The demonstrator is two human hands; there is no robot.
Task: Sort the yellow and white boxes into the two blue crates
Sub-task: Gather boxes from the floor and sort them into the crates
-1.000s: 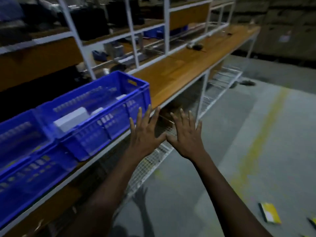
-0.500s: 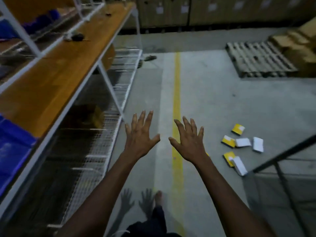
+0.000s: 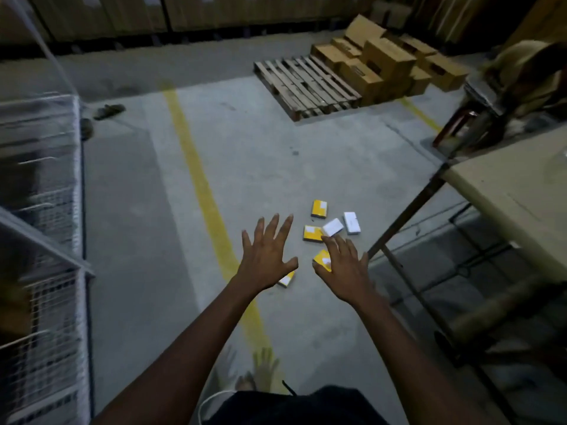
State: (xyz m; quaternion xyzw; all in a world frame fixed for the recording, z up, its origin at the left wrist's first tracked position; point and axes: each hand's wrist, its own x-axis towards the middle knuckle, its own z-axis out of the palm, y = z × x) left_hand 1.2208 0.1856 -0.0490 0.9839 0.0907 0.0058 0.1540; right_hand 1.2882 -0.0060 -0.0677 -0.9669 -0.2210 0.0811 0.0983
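Fingers (image 3: 283,228) of left hand (image 3: 266,261) and right hand (image 3: 345,273) wide, empty, above yellow and white boxes (image 3: 333,227) on floor (image 3: 276,164)

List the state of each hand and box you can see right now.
left hand: open, fingers spread, holding nothing.
right hand: open, fingers spread, holding nothing.
yellow boxes: four, loose on the floor, unsorted.
white boxes: two, loose on the floor, unsorted.
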